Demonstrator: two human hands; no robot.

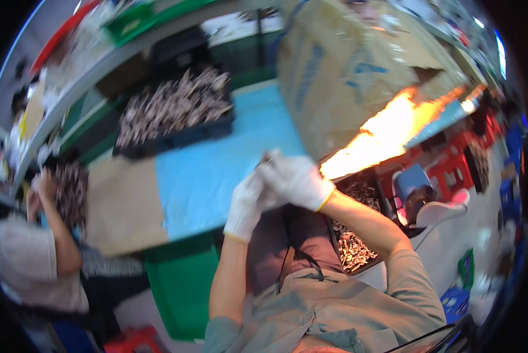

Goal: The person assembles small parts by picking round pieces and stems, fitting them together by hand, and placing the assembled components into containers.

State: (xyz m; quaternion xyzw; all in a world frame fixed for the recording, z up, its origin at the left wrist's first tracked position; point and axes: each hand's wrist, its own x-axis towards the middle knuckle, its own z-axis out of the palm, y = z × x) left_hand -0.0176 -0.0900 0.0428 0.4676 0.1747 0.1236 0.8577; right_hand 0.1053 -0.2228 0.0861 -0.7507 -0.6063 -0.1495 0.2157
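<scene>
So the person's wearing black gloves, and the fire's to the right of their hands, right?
Not quite: the gloves are white, not black, as the head view shows. The fire is to the right of their hands, as you said.

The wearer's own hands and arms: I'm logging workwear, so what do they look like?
The left hand and right hand wear white fabric gloves with thin yellow edging at the cuffs. Both forearms are bare below grey-green short sleeves. No markings can be made out; the gloves are slightly blurred.
</scene>
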